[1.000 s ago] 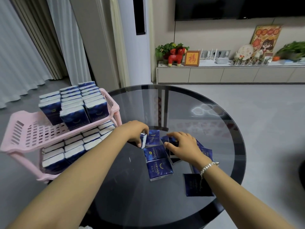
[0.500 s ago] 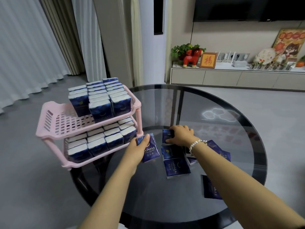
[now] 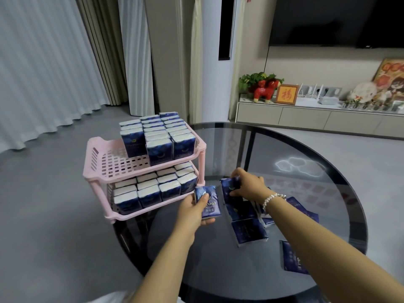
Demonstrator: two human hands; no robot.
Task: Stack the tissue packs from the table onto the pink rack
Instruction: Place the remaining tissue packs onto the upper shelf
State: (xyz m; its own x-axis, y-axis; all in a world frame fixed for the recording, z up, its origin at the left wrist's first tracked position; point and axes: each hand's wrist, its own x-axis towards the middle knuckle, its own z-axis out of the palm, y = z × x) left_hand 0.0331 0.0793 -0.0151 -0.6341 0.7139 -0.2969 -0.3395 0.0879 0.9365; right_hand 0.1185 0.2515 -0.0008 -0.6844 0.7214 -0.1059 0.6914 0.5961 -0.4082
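Observation:
A pink two-tier rack [image 3: 98, 169] stands at the left edge of the round dark glass table [image 3: 317, 184]. Both tiers hold rows of blue tissue packs [image 3: 158, 136]; the front left part of the top tier is bare. My left hand [image 3: 192, 212] grips one blue tissue pack [image 3: 208, 203] just right of the rack's lower tier. My right hand [image 3: 247, 185] grips another blue pack [image 3: 229, 186] on the table. Several more packs [image 3: 249, 230] lie flat on the glass under and beside my right forearm.
One pack [image 3: 291, 260] lies near the table's front right edge. Behind the table a low white cabinet [image 3: 306, 115] carries a red figurine, a plant and a framed picture. Curtains hang at the left, over grey floor.
My left hand has carried its pack a little closer to the rack. My right hand has closed round a pack on the table. The view has swung left.

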